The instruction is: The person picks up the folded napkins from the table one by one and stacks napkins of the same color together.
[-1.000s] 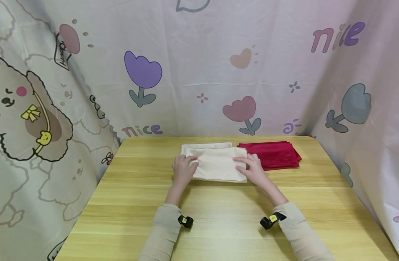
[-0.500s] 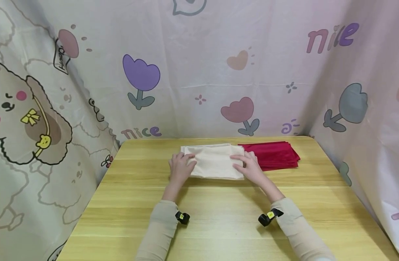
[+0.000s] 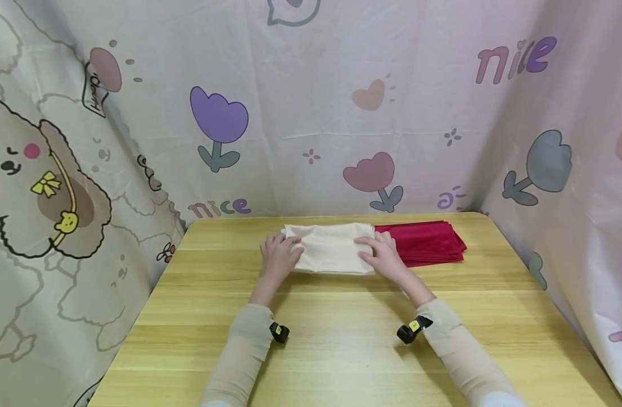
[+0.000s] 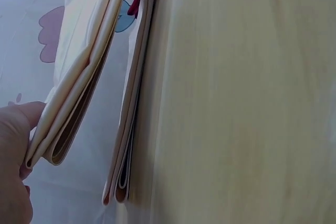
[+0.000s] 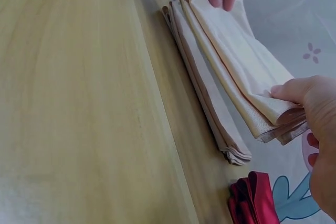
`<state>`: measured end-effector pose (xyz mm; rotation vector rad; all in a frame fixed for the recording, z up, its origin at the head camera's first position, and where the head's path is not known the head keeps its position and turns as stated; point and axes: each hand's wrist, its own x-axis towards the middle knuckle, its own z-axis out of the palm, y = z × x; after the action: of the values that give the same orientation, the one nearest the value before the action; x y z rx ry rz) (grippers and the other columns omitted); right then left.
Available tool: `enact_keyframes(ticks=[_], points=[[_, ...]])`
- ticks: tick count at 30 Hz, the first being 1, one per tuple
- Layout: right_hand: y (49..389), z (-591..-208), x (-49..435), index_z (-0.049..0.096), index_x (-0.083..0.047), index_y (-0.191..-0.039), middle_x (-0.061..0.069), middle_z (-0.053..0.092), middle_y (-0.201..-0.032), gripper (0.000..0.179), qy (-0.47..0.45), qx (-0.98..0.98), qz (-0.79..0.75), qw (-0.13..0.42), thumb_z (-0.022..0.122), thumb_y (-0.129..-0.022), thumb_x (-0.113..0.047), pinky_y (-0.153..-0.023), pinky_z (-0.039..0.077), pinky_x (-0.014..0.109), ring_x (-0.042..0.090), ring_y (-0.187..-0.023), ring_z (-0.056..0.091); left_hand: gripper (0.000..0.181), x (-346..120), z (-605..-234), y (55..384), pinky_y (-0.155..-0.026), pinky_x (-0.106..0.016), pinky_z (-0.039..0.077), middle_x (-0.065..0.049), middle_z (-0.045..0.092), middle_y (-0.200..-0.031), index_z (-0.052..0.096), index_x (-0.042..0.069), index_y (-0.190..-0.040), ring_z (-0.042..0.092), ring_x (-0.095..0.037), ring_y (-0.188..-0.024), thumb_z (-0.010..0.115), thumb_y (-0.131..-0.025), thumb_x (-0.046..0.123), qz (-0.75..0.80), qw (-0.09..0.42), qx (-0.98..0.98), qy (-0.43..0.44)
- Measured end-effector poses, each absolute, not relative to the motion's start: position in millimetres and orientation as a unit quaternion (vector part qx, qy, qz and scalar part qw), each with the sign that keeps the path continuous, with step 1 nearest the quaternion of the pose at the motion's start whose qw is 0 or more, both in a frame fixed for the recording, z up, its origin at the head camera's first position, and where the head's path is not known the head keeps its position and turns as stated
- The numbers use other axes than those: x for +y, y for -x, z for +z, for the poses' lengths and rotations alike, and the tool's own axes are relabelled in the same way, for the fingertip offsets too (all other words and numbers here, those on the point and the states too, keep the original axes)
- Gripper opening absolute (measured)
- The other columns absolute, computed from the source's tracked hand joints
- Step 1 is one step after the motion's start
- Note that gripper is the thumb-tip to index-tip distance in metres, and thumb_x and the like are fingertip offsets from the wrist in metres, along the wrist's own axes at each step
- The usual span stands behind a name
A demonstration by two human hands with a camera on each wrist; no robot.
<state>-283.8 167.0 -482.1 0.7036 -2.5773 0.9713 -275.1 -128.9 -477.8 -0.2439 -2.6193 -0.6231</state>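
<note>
Between my two hands is a folded cream cloth (image 3: 332, 249), several layers thick. My left hand (image 3: 279, 255) pinches its left end, thumb on top in the left wrist view. At the opposite end, my right hand (image 3: 384, 255) grips the cloth the same way, its thumb pressing the upper face in the right wrist view. Both wrist views show the held cloth raised a little above a second folded pale cloth (image 5: 210, 87), which lies on the table. From the head view that lower cloth is mostly covered by the held one.
A stack of folded red cloth (image 3: 425, 242) lies just right of the cream cloth, close to my right hand. The wooden table (image 3: 336, 345) ends at a printed curtain (image 3: 290, 113) behind, with more curtain at both sides.
Both hands have carried the cream cloth slightly away from me and to the left, over the lower pale cloth, which showed behind it earlier. The red stack stays put.
</note>
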Motion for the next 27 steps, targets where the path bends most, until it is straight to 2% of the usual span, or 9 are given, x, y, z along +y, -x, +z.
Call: enact_keyframes(ticks=[10,17,22,27], points=[[300,-483,160,0.071,-0.015,-0.115,0.008,0.054,-0.089,0.030,-0.246,-0.904,0.313,0.154,0.073,-0.086,-0.018,-0.080,0.026,0.041,0.027,-0.095,0.039,0.032,-138,-476,286,-0.082,-0.041,0.032,-0.010,0.065,-0.108,0.071,0.020,-0.113,0.049,-0.027,-0.098,0.071,-0.086,0.038,-0.185,0.211,-0.954,0.104],[312,-480,154,0.070,-0.014,-0.117,0.010,0.060,-0.104,0.031,-0.252,-0.906,0.309,0.145,0.072,-0.087,-0.017,-0.084,0.028,0.045,0.031,-0.101,0.041,0.033,-144,-474,294,-0.083,-0.042,0.031,-0.010,0.065,-0.112,0.071,0.020,-0.116,0.049,-0.028,-0.101,0.070,-0.088,0.039,-0.172,0.194,-0.961,0.101],[319,-480,151,0.070,-0.016,-0.118,0.006,0.054,-0.087,0.031,-0.245,-0.915,0.292,0.137,0.072,-0.086,-0.018,-0.082,0.028,0.043,0.029,-0.097,0.042,0.031,-146,-474,300,-0.082,-0.042,0.032,-0.009,0.065,-0.110,0.071,0.020,-0.114,0.050,-0.028,-0.102,0.071,-0.088,0.036,-0.167,0.201,-0.959,0.109],[328,-480,148,0.069,-0.017,-0.119,0.008,0.054,-0.088,0.031,-0.241,-0.921,0.277,0.127,0.071,-0.088,-0.019,-0.082,0.027,0.044,0.030,-0.098,0.042,0.028,-148,-477,307,-0.081,-0.043,0.032,-0.008,0.066,-0.107,0.072,0.018,-0.112,0.050,-0.029,-0.101,0.072,-0.087,0.030,-0.167,0.222,-0.953,0.118]])
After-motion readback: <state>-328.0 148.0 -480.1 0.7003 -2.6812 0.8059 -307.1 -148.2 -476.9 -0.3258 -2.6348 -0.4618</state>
